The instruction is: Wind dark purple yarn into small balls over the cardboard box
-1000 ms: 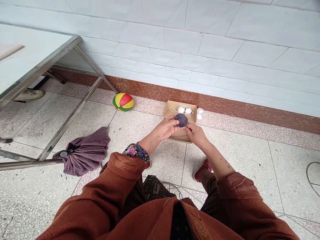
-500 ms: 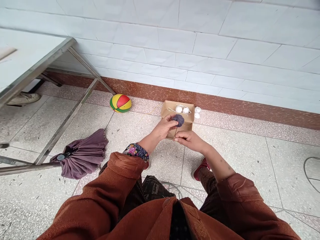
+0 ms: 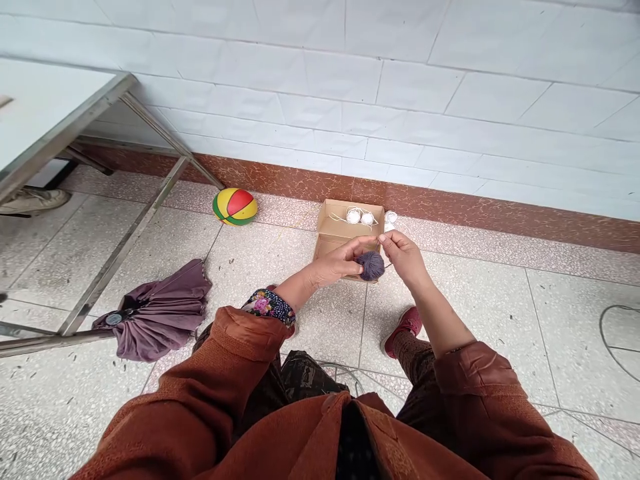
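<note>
My left hand (image 3: 340, 263) grips a dark purple-grey ball of yarn (image 3: 371, 266) between thumb and fingers, its forefinger stretched out above the ball. To the right of it, my right hand (image 3: 401, 253) is closed in a pinch on the yarn's strand, part of which shows beside the ball. Both hands are over the near side of an open cardboard box (image 3: 327, 229) on the floor. Two white yarn balls (image 3: 361, 217) with loose strands lie in its far part. Another white ball (image 3: 391, 218) sits outside, by the box's right edge.
A yellow, red and green ball (image 3: 235, 206) rests near the wall. A folded purple umbrella (image 3: 159, 310) lies beside the metal-framed table (image 3: 95, 113) at left. Another person's shoe (image 3: 34, 201) shows under the table. A cable (image 3: 607, 333) loops on the floor at right.
The yarn ball has come lower and a little to the right with my left hand. My right hand has risen from below the ball to its upper right side.
</note>
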A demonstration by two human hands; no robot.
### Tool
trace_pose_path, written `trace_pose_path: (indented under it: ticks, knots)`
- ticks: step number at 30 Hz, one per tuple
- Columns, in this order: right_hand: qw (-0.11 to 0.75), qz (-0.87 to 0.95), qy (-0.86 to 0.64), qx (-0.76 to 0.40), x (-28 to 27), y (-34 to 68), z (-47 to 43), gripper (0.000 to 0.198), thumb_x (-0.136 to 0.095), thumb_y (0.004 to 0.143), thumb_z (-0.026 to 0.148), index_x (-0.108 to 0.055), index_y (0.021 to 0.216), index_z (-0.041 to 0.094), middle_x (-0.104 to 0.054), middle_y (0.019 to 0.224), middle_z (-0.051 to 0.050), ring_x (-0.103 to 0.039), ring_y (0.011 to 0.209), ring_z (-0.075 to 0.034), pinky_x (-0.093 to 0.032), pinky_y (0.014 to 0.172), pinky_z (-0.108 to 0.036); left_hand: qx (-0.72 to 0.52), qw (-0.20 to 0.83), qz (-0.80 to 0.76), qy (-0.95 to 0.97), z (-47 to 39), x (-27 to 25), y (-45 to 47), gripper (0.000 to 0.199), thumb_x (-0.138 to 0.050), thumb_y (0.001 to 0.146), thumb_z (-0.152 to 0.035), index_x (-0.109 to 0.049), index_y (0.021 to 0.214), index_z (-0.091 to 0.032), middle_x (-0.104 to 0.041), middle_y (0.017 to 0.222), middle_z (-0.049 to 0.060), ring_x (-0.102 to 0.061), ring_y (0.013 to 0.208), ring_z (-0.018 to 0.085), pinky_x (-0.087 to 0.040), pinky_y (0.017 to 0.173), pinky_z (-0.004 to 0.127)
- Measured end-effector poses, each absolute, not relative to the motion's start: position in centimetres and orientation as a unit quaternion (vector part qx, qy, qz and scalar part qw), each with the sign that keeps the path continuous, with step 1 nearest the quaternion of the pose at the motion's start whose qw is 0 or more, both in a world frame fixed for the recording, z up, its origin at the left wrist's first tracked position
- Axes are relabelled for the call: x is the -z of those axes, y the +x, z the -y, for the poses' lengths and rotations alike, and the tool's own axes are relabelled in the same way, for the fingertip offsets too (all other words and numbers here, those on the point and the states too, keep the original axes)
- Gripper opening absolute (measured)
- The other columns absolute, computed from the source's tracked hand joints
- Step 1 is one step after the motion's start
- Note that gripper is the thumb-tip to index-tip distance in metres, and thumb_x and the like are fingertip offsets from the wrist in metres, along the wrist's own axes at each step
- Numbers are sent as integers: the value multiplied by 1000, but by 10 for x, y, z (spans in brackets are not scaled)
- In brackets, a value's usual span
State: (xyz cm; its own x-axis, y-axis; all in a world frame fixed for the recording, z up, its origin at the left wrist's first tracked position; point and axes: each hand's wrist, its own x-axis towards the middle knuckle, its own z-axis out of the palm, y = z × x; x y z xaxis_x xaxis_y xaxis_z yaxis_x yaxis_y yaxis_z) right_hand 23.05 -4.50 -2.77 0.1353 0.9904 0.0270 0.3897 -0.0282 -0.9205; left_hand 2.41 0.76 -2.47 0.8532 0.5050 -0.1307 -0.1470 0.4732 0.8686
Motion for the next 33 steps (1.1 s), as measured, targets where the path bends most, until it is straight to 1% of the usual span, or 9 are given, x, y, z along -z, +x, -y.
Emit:
trace_pose_path:
  ticks: [3,8,11,14,18,22,27,30,33]
  knots:
    - [402,550,-639,-356,37,222,44,35,-56,97,51,-65,80,22,-62,71,0,-55,68,-17,-45,66,-29,-239,851,-173,435,-8,20,21,64,-82,70,-26,-69,133,-25,-69,128,12,-67,114,25,-53,93,36]
    - [350,609,-623,-344,48,203,46,22,-57,95,32,-75,100,22,-77,90,-4,-68,84,-23,-52,78,-33,-285,857,-214,372,-17,23,14,49,-81,71,-24,-73,119,-17,-73,121,13,-68,112,25,-54,97,38]
    - [313,654,-604,-331,53,195,48,21,-56,98,31,-76,101,22,-78,94,-6,-70,86,-23,-53,80,-34,-314,847,-248,349,-23,27,10,45,-80,71,-19,-71,115,-15,-74,114,11,-69,105,21,-53,97,37]
    - [275,694,-582,-321,53,189,51,21,-55,101,32,-73,95,22,-75,88,-5,-68,81,-21,-50,77,-31,-340,832,-280,335,-31,29,7,42,-79,70,-15,-70,111,-16,-74,111,8,-68,101,19,-53,95,34]
    - [254,752,-481,-372,35,182,57,27,-53,104,38,-68,88,23,-70,81,-2,-63,75,-17,-48,75,-28,-359,795,-357,335,-39,32,3,39,-78,68,-15,-69,106,-16,-72,107,5,-66,96,16,-51,89,29]
    - [295,724,-446,-435,11,184,61,40,-52,105,53,-67,85,22,-65,78,0,-59,72,-15,-46,70,-27,-333,770,-395,375,-39,32,3,39,-77,69,-19,-70,108,-17,-72,110,6,-65,95,15,-50,86,28]
    - [415,607,-488,-470,-3,203,61,47,-60,96,68,-70,87,23,-53,67,2,-48,61,-14,-41,60,-28,-281,747,-386,462,-29,36,13,43,-77,68,-19,-71,110,-17,-72,107,7,-65,91,16,-52,83,30]
    - [484,539,-512,-461,-2,215,58,48,-60,94,71,-69,91,24,-46,63,4,-41,55,-13,-37,55,-28,-232,733,-385,510,-26,41,17,53,-78,67,-17,-71,119,-18,-72,105,7,-65,91,16,-52,78,29]
    - [516,507,-542,-428,2,223,53,43,-61,94,68,-67,91,25,-44,62,5,-39,55,-14,-36,55,-29,-187,743,-364,530,-24,43,18,71,-78,66,-17,-65,135,-22,-69,114,9,-66,92,18,-54,75,29]
